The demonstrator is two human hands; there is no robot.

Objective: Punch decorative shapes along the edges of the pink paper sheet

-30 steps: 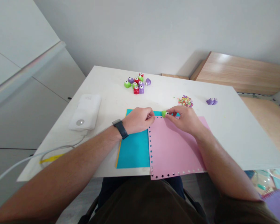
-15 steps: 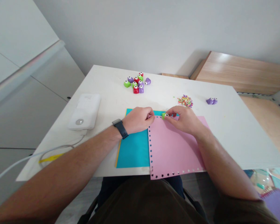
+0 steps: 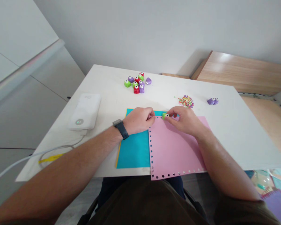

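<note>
A pink sheet of paper (image 3: 175, 147) with star-shaped holes along its left, lower and part of its upper edge lies partly over a blue sheet (image 3: 135, 150). My left hand (image 3: 140, 119), closed, pinches the pink sheet at its upper left corner. Between the thumb and fingers of my right hand (image 3: 186, 120) is a green craft punch (image 3: 164, 116) with a white and black button, set on the sheet's upper edge. Its slot, and how far the paper sits in it, cannot be made out.
Several red, green and purple punches (image 3: 138, 82) cluster at the back. Purple punches (image 3: 212, 101) stand at the right. A heap of colourful paper bits (image 3: 186, 101) lies behind my right hand. A white power bank (image 3: 85, 112) with a cable (image 3: 35, 155) is at the left.
Both hands, the punch and the pink sheet hold nearly the same place. The view has shifted very slightly.
</note>
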